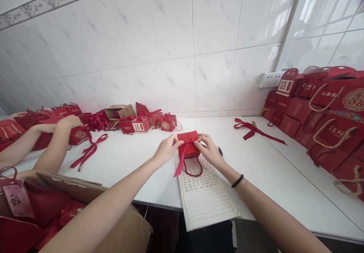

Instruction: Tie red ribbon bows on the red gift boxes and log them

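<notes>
Held box (189, 153) is bright red; its ribbon (179, 165) crimson-pink, cord handle (194, 175) darker red. Notebook (206, 206): cream, ruled, rows of dark handwriting on the upper part. Wristband (237, 181) black. Worktop (247, 192) white. Stacked boxes (287, 107) on the right: red, pale gold lettering, one round gold medallion; rope handles (325, 110) beige. Wall tiles (216, 78): white, grey flecks; border strip (57, 0): grey bamboo print. Big carton (129, 222) brown.

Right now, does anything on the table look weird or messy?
Yes: the notepad lies crooked, with its near end sticking out past the edge of the table. I can see nothing spilled.
</notes>
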{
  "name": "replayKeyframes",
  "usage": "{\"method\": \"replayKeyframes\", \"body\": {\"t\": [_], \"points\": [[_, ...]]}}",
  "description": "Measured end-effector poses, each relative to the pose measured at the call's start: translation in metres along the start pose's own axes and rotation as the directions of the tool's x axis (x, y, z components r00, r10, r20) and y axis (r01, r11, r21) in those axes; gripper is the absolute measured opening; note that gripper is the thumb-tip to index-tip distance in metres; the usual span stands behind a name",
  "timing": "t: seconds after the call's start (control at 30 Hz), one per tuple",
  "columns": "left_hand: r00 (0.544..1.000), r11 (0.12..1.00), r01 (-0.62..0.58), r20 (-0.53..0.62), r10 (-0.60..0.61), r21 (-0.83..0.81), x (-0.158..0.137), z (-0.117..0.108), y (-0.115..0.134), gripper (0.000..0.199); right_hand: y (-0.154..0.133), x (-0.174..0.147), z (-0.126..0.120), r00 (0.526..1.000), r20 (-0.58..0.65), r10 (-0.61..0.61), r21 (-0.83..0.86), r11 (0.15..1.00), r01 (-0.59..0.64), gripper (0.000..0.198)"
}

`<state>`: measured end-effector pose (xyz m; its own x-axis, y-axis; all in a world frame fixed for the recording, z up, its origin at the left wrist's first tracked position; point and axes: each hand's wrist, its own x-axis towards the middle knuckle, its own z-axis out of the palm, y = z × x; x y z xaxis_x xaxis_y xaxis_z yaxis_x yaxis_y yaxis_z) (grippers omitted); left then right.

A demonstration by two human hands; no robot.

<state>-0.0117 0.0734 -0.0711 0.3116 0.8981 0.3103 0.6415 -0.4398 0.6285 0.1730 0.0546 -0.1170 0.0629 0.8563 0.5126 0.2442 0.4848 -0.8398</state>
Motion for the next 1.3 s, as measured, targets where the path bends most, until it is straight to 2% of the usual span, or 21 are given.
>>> {"method": "replayKeyframes", "body": {"t": [0.1,0.23,0.3,0.47,0.7,1.03,1.3], "points": [[0.996,0.992,0.085,-0.013,-0.086,-0.094,-0.001,0.002,0.001,0.034,-0.001,-0.001,0.002,1.0,0.009,0.013,0.043,0.999,-0.014,0.026],[0.975,0.971,0.21,0.097,-0.2,-0.11,-0.001,0.002,0.001,0.041,0.001,-0.002,0.002,0.999,-0.009,0.053,0.082,0.995,-0.052,0.028],[0.977,0.975,0.193,0.111,-0.182,-0.106,0.0,0.002,-0.001,0.038,0.002,-0.001,0.002,0.997,-0.006,0.08,0.131,0.988,-0.079,0.03],[0.992,0.988,0.119,0.047,-0.115,-0.102,0.001,0.001,-0.001,0.028,0.001,0.0,0.001,0.985,0.047,0.165,0.297,0.939,-0.171,0.035],[1.0,0.989,0.018,-0.022,-0.015,0.147,-0.007,0.007,0.014,0.022,-0.008,-0.002,-0.001,0.967,0.067,0.247,0.365,0.896,-0.254,0.038],[0.999,0.993,-0.016,-0.049,0.022,0.121,-0.008,0.016,0.013,0.02,0.001,0.0,-0.005,0.958,0.061,0.282,0.408,0.869,-0.281,0.035],[0.999,0.999,0.029,-0.045,-0.03,-0.03,-0.005,0.013,0.008,0.022,0.003,0.0,-0.007,0.959,0.044,0.28,0.359,0.892,-0.276,0.037]]}}
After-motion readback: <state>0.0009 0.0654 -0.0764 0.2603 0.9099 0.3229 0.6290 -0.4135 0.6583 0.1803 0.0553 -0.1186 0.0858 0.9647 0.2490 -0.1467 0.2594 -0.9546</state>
